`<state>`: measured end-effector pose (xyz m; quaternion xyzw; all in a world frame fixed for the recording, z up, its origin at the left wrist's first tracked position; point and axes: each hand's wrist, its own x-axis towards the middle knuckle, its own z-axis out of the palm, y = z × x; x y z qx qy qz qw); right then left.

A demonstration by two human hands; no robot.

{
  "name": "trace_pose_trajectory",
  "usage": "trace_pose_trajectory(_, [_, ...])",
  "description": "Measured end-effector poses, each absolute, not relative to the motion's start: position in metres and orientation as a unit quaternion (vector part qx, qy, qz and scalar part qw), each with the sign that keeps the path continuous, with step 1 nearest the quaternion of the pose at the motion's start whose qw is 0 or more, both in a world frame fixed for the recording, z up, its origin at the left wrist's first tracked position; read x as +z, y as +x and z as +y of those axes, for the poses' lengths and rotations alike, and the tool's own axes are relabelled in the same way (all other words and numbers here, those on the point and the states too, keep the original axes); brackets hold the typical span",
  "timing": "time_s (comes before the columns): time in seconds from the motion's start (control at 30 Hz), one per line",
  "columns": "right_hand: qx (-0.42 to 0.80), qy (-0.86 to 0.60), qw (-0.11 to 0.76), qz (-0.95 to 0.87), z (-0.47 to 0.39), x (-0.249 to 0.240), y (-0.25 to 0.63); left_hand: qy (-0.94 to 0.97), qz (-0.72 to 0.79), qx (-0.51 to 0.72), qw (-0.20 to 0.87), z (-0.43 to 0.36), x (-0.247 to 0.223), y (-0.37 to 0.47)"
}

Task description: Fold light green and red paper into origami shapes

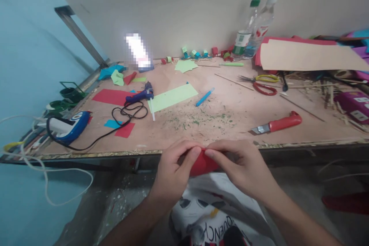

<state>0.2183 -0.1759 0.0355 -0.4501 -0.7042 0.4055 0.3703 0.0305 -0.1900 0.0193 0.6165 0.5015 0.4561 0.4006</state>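
Between my hands, at the table's front edge, is a piece of red paper (203,164). My left hand (175,167) pinches its upper edge between thumb and forefinger. On the other side my right hand (242,163) pinches the same edge, its fingertips close to the left ones. Part of the sheet is hidden behind the fingers. A red-handled knife (284,123) lies to the right with its blade showing. Ahead of my hands are a blue pen (205,97) and a strip of light green paper (174,97).
A blue glue gun (141,95) with a black cord lies left, near a blue-and-white iron (70,127). Scissors (263,84) rest at right, before two bottles (242,42) and stacked paper sheets (311,55). Small paper cubes (194,54) line the wall. Green shavings (201,121) litter the middle.
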Motion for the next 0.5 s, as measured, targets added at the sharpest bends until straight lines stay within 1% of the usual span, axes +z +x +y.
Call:
trace_pose_trajectory(0.1, [0.404,-0.446,0.37,-0.708,-0.176,0.033,0.217,0.611,0.516,0.441,0.407,-0.189,0.021,0.026])
trace_pose_trajectory(0.27, [0.42,-0.43,0.357,-0.715,-0.175,0.032,0.216,0.613,0.506,0.453,0.403,-0.189,0.02,0.025])
trace_pose_trajectory(0.33, [0.403,-0.432,0.38,-0.712,-0.175,0.034,0.218,0.598,0.505,0.446,0.435,-0.189,0.019,0.025])
trace_pose_trajectory(0.43, [0.361,-0.461,0.439,-0.682,-0.174,0.036,0.223,0.584,0.506,0.39,0.501,-0.19,0.02,0.025])
trace_pose_trajectory(0.5, [0.363,-0.474,0.457,-0.66,-0.174,0.037,0.226,0.608,0.512,0.343,0.501,-0.192,0.02,0.024])
